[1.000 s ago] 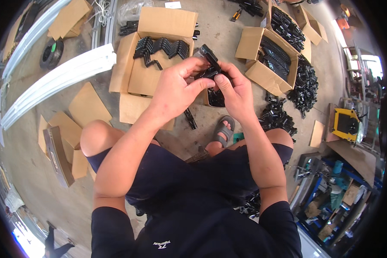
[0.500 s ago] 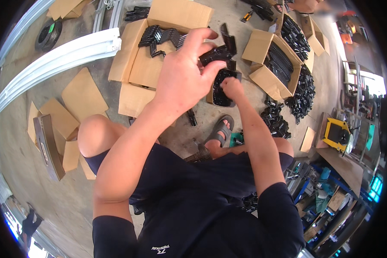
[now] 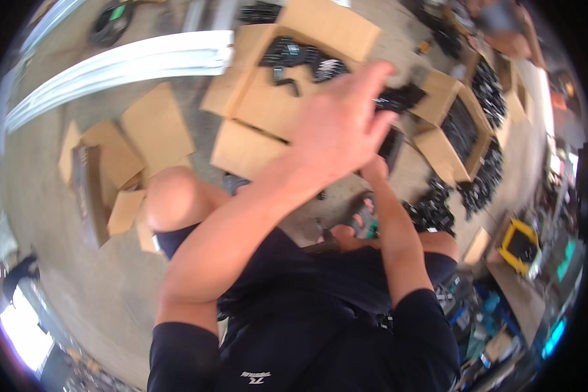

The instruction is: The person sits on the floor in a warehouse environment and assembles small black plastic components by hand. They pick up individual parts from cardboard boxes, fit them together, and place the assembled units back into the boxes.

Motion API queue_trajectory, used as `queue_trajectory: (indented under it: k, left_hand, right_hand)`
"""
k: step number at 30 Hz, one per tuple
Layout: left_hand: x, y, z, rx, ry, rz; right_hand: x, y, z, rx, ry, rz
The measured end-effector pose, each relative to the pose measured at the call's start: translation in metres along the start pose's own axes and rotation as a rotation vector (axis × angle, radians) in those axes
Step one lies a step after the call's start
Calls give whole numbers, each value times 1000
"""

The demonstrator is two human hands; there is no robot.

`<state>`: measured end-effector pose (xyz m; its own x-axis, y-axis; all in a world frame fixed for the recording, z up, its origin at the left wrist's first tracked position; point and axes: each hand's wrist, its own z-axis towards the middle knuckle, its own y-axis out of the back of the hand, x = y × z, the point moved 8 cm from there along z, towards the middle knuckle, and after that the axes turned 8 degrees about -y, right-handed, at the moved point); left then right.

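My left hand (image 3: 340,127) is raised in front of me, thumb and fingers closed around a black angled bracket (image 3: 398,99). The bracket is smeared by motion and partly covered by the fingers. Just below and beyond it, my right hand (image 3: 375,170) is at the near side of a small dark-lined box (image 3: 392,145). Its fingers are blurred and largely hidden, so whatever they may hold does not show. Left of the box, an open carton (image 3: 251,144) contains several black zigzag brackets (image 3: 287,55).
Another open carton (image 3: 438,153) on the right holds black parts, with loose piles (image 3: 431,206) around it. Flattened cardboard (image 3: 157,127) and a white metal profile (image 3: 124,72) lie left. Another person (image 3: 503,29) sits at the far right. A yellow-framed object (image 3: 519,248) stands right.
The whole view has swung, so the surroundings sit farther right. My left hand still grips the bracket; my right hand has drawn back toward me from the small box's middle.
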<state>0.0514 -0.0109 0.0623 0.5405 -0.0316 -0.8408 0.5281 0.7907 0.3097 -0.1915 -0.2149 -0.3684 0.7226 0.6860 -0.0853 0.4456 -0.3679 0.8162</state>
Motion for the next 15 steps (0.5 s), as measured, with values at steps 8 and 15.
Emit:
queue_trajectory:
  k: [8,15]
  left_hand:
    - [-8,-1,-6,99,-80,118]
    - [-9,8,-3,25,-74,100]
  right_hand:
    - [34,75,-24,-390,428,74]
    - [112,189,-118,182,264,756]
